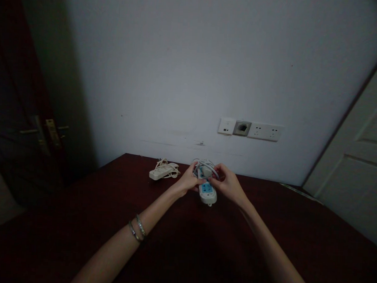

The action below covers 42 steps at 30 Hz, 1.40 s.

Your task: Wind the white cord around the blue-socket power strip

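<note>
The fingers (pixel 202 181) of the left hand (pixel 189 181) are curled closed around the left side of a white power strip (pixel 207 192) with blue socket faces. The thumb presses on its top. The right hand (pixel 227 185) meets it from the other side, its fingers (pixel 214 182) also closed on the strip at the same height. Whether they pinch the casing alone or the cable as well cannot be told in the dim light.

The strip sits between the two hands, equally close to both. Its long axis runs away from the person, with the near end hanging free below the fingers and pointing back toward the body. At its far end, just above the knuckles, a bundle of white cable (pixel 206 164) loops over the top.

The hands hold the strip just above a dark red-brown surface (pixel 81 204), near the middle of its far edge. Two thin bracelets (pixel 137 229) ring the left wrist.

To the left, close to the same far edge, a second strip (pixel 162 171), cream-coloured with its cord heaped on it, lies flat and apart from the hands. On the pale wall behind, a row of wall sockets (pixel 250 130) sits above the right hand. A dark door (pixel 43 132) with a brass handle stands at the far left and a light panelled door (pixel 354 164) at the right.
</note>
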Motion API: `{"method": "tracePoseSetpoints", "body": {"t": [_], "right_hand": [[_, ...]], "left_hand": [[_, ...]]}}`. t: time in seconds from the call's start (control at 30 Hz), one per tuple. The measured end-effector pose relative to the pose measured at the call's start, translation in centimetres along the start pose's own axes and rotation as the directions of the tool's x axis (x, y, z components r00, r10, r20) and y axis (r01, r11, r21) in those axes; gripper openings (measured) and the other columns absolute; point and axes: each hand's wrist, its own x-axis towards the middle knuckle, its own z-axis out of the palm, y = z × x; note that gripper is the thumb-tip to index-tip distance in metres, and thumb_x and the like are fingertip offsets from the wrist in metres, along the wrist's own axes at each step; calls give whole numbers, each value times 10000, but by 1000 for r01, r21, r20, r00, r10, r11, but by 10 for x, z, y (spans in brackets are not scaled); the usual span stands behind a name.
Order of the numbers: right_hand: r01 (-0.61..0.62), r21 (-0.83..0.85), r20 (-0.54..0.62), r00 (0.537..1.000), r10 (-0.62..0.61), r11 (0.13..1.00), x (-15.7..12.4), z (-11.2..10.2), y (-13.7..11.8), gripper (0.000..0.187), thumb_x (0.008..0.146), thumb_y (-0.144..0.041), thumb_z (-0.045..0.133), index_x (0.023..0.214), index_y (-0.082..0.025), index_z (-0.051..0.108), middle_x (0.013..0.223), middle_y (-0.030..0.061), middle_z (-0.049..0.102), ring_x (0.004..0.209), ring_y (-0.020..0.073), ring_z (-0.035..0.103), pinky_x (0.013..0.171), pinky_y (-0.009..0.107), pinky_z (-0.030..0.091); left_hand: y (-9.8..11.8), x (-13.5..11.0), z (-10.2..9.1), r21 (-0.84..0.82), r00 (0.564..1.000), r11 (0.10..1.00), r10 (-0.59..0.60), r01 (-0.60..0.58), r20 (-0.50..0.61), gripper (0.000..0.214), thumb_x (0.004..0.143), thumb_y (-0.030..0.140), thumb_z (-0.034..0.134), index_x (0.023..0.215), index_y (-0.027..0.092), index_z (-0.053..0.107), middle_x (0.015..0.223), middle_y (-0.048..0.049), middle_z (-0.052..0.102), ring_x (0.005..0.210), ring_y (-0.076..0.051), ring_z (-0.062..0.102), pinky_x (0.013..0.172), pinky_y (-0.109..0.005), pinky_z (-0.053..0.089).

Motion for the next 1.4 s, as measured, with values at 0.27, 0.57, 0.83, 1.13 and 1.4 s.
{"method": "tracePoseSetpoints", "body": {"t": [0.27,0.57,0.83,1.13,1.4], "right_hand": [[12,-250,-124,991,-45,968,-2,1,0,288,717,-477,590,758,-215,478,666,0,569,576,147,512,508,241,340],[2,-639,-156,979,-132,769,-9,2,-15,260,819,-447,494,885,-195,492,783,61,620,592,184,556,496,256,269],[-24,-721,-217,957,-193,692,-14,14,-28,255,865,-385,434,957,-159,511,933,106,596,547,152,536,446,266,192],[161,-650,-135,937,-322,742,-14,5,-17,283,889,-286,406,1128,-187,522,1208,108,574,869,227,625,620,300,439],[176,57,-298,942,-152,983,-5,6,-17,314,865,-348,465,1135,-201,529,1105,101,614,943,204,612,815,353,499]], "left_hand": [[-12,8,7,11,978,988,152,-152,-142,978,533,151,789,1366,157,277,711,5,573,607,-139,556,558,-248,465],[-25,15,15,102,915,949,316,-299,-250,794,600,72,702,1293,179,331,773,8,553,658,-124,567,613,-230,456],[-29,12,18,168,849,889,458,-427,-265,728,674,141,664,1303,192,300,886,-36,575,764,-146,576,710,-266,458],[-31,9,25,14,850,906,402,-423,-341,672,643,151,703,1234,195,388,908,-39,545,784,-143,563,731,-267,458],[-16,9,16,-267,869,849,360,-456,-339,617,636,83,658,1179,196,390,921,-28,581,830,-145,607,776,-276,468]]}}
